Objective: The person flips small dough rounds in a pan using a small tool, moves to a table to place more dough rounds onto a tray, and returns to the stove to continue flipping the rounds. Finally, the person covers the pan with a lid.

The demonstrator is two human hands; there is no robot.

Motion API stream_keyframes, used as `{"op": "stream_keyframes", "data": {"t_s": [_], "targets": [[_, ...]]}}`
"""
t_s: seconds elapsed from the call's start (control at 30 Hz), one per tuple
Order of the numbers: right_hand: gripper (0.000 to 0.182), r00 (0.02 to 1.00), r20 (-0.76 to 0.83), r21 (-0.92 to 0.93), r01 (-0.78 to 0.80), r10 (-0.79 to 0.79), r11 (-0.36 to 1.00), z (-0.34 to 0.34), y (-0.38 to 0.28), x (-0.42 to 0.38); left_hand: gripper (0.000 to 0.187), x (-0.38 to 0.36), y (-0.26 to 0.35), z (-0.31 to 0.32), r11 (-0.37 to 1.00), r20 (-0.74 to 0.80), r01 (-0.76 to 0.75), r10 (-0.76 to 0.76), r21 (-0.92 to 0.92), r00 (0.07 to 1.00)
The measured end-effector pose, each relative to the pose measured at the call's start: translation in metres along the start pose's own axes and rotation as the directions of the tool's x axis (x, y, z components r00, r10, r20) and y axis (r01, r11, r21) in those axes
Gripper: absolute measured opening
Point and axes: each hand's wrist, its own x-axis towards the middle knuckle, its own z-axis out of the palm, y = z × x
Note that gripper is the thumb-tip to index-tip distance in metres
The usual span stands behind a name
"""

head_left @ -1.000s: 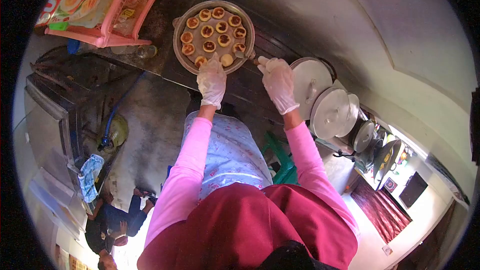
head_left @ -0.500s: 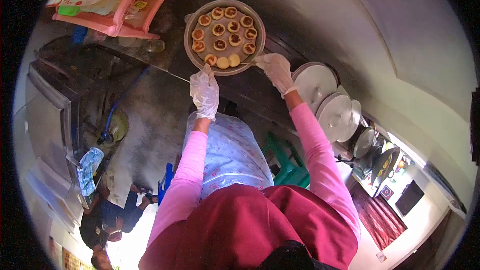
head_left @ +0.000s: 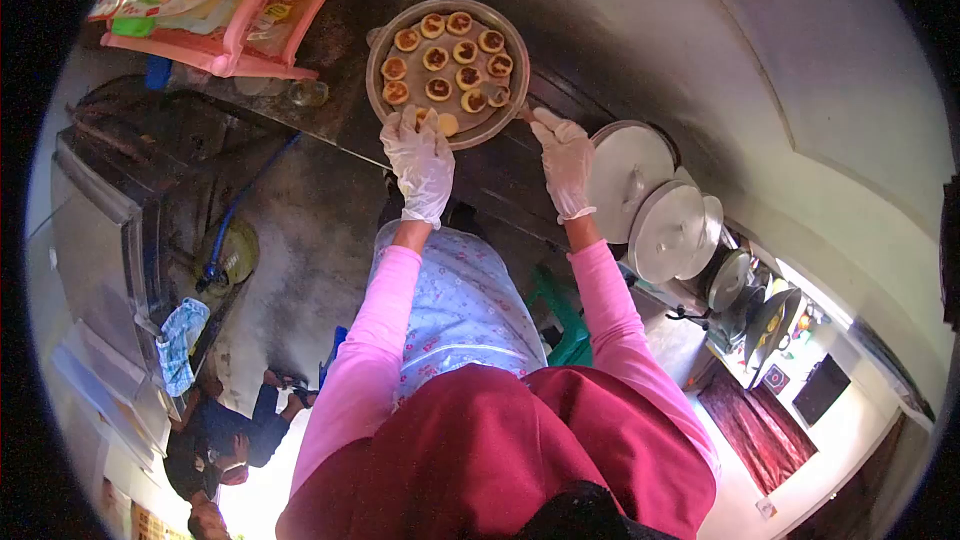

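A round metal pan (head_left: 374, 80) holds several small round cakes, most with browned tops. My left hand (head_left: 421, 168), in a clear plastic glove, reaches over the pan's near rim. Its fingers are bent together beside a browned cake (head_left: 425, 117) and partly cover it; whether they grip anything is hidden. A pale cake (head_left: 449, 125) lies just right of these fingers. My right hand (head_left: 566, 162), also gloved, is closed on the handle of a small spatula (head_left: 526, 113) at the pan's right rim. The spatula's blade appears over a browned cake at the right inside the pan.
A pink plastic rack (head_left: 235, 40) with food packets stands at the upper left, near a small glass jar (head_left: 309, 93). Large metal lids (head_left: 632, 180) lean along the wall at right. A green chair (head_left: 572, 330) is beside me. Another person (head_left: 215, 440) sits at lower left.
One pale cake at the near edge is gone from its place, and a browned cake now lies farther in. My left hand moved onto the near cakes; the spatula swung up and right.
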Motion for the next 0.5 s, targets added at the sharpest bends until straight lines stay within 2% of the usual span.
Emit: {"op": "stream_keyframes", "data": {"t_s": [0.03,0.13,0.23,0.33,0.43,0.5], "targets": [[0.025,0.99,-0.035,-0.204,0.128,-0.137,0.971,-0.006,-0.007,0.002,0.026,0.0,0.003,0.0,1.0,0.01,0.0,0.0,0.03,1.0],[0.021,0.935,0.056,-0.493,0.331,-0.351,0.804,-0.007,-0.007,0.012,0.026,-0.006,0.007,-0.001,0.994,0.03,-0.003,0.0,0.107,1.0],[0.021,0.943,0.126,-0.486,0.329,-0.307,0.81,0.003,-0.009,0.018,0.026,-0.007,0.009,-0.005,0.992,0.048,0.004,-0.01,0.124,0.999],[0.023,0.91,0.245,-0.542,0.415,-0.334,0.731,0.001,-0.012,0.015,0.028,-0.016,0.009,-0.014,0.994,0.086,0.028,-0.037,0.103,0.996],[0.02,0.918,0.246,-0.503,0.395,-0.311,0.769,-0.011,-0.024,0.008,0.029,-0.025,0.001,-0.015,0.992,0.083,0.039,-0.049,0.122,0.995],[0.02,0.922,0.181,-0.478,0.386,-0.342,0.789,-0.011,-0.027,0.006,0.03,-0.026,0.001,-0.015,0.99,0.087,0.065,-0.076,0.122,0.993]]}}
